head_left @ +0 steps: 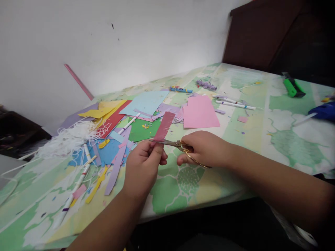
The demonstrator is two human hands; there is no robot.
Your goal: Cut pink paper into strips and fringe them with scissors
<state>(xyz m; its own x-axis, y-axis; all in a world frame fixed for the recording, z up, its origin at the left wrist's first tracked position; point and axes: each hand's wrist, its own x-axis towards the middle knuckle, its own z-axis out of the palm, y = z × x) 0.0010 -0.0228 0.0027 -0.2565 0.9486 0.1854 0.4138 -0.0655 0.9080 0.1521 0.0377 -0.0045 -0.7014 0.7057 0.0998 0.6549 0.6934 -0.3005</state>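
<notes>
Bare forearms reach in from the bottom edge and the right side, the left one and the right one converging on the middle of the frame. There the left hand has its grip closed, thumb against fingers, on the lower end of a narrow dark-pink paper strip. That strip rises just above the fingertips at the frame's centre, leaning to the right, with a row of fine cuts along its right-hand edge. The right hand has its grip wrapped around the gold-coloured handles of metal scissors; their blades point left and meet the strip near its lower end, by the left fingertips. How far apart the blades stand is too small to tell.

Beneath lies a worktop under a green, white and yellow patterned cloth. Just beyond the scissors, right of centre, is a flat pink paper sheet; a pale-blue paper sheet lies above centre, overlapping a red paper sheet. On the left side of the frame spreads a loose tangle of white string, and a long lavender paper strip slants beside the left hand. At upper right sits a bright-green and black plastic tool.
</notes>
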